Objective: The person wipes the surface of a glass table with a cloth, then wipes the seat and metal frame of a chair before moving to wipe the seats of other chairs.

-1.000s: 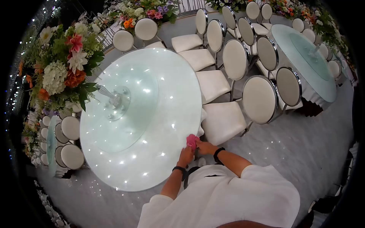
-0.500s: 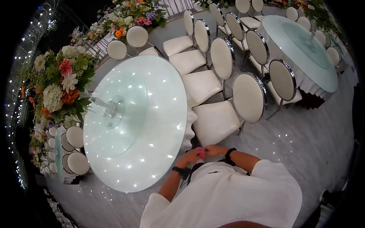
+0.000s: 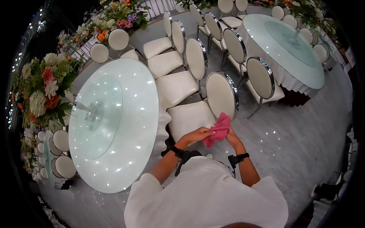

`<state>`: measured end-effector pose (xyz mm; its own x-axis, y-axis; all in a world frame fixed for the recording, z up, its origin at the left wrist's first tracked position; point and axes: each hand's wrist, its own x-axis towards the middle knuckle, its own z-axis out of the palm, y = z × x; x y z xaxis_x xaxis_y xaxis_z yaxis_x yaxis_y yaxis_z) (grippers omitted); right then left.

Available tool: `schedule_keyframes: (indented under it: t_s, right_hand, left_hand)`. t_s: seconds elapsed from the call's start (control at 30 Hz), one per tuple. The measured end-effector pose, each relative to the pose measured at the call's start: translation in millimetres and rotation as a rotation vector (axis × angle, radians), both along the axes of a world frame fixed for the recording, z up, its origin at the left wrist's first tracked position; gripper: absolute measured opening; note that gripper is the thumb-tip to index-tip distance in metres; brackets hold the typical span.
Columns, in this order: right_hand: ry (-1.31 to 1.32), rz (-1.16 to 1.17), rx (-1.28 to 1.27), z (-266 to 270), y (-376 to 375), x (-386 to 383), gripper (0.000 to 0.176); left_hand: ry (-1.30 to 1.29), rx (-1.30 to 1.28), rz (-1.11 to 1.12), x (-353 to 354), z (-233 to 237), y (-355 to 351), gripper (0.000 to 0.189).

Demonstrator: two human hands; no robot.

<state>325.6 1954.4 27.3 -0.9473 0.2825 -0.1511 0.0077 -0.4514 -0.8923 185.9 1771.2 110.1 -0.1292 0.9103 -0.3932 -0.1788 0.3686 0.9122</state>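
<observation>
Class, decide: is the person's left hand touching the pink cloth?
Touching. The head view shows the left hand with its fingertips pinching the edge of the pink cloth; no gap shows between them.

The person wears a white short-sleeved shirt [image 3: 207, 193], loose and lightly creased, its sleeves ending above the elbows. A black left wristband [image 3: 177, 151] circles one wrist. A black right wristband [image 3: 240, 157], perhaps a watch, has a thicker block on its outer side. Dark straps [image 3: 183, 163] lie over the chest of the shirt, but the warped view does not show what they belong to. The left hand [image 3: 198, 134] and right hand [image 3: 231, 137] are bare.
</observation>
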Motion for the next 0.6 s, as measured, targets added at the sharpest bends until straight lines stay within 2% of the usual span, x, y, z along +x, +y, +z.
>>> schedule_keyframes:
  t_s: [0.1, 0.13, 0.2, 0.27, 0.33, 0.4, 0.43, 0.5, 0.53, 0.57, 0.6]
  right_hand:
    - [0.004, -0.097, -0.077, 3, 15, 13, 0.075]
    - [0.005, -0.096, -0.078, 16, 18, 14, 0.075]
    - [-0.089, -0.155, -0.237, 39, 28, 18, 0.074]
    - [-0.117, -0.208, -0.195, 42, 37, 10, 0.071]
    - [-0.144, -0.27, -0.159, 42, 55, 1, 0.067]
    - [-0.073, -0.419, 0.095, 31, 75, -24, 0.062]
    - [-0.072, -0.418, 0.094, 24, 79, -34, 0.062]
    - [-0.033, -0.567, 0.383, 14, 98, -60, 0.054]
    - [-0.027, -0.568, 0.387, 6, 112, -78, 0.054]
    - [0.002, -0.552, 0.628, -4, 128, -98, 0.051]
    - [0.031, -0.529, 0.87, -10, 142, -111, 0.047]
  left_hand:
    - [0.09, -0.101, 0.013, -7, -15, 18, 0.045]
    - [0.126, -0.105, 0.09, -10, -26, 25, 0.042]
    - [0.157, -0.12, 0.145, -14, -41, 42, 0.038]
    - [0.161, 0.116, 0.248, -17, -48, 54, 0.028]
    - [0.142, 0.139, 0.258, -22, -44, 75, 0.027]
    - [0.134, 0.158, 0.285, -35, -30, 93, 0.027]
    - [0.138, 0.145, 0.329, -37, -22, 101, 0.031]
    - [0.146, 0.144, 0.379, -50, -11, 126, 0.036]
    - [0.196, 0.239, 0.47, -59, -13, 139, 0.037]
    - [0.243, 0.335, 0.56, -68, -17, 152, 0.038]
    - [0.278, 0.511, 0.608, -83, -44, 171, 0.043]
